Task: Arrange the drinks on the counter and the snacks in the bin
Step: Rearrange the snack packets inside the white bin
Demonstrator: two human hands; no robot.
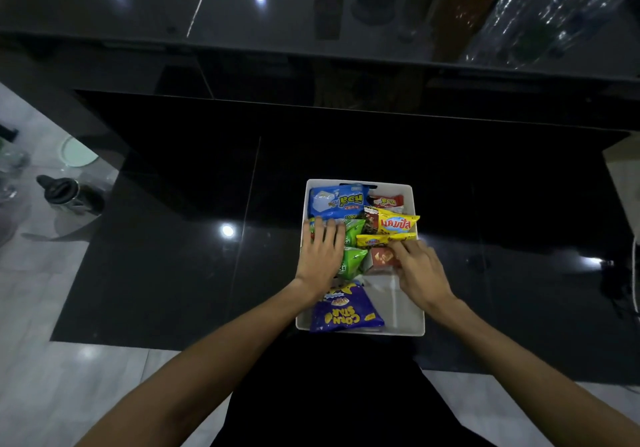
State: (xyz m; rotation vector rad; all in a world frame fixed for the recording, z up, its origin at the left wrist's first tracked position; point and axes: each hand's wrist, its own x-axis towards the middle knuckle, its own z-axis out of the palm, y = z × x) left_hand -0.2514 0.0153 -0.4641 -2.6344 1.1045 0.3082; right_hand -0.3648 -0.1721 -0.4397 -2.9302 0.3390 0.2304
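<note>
Snacks look all but packed in the bin, left hand pressing spread fingers on the green packets at its left side, right hand pinching a yellow packet mid-bin, bottles on the counter beyond it, only tidying seemingly left.

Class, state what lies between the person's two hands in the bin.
In the head view, green snack bags and a red packet lie between the left hand and right hand.
</note>
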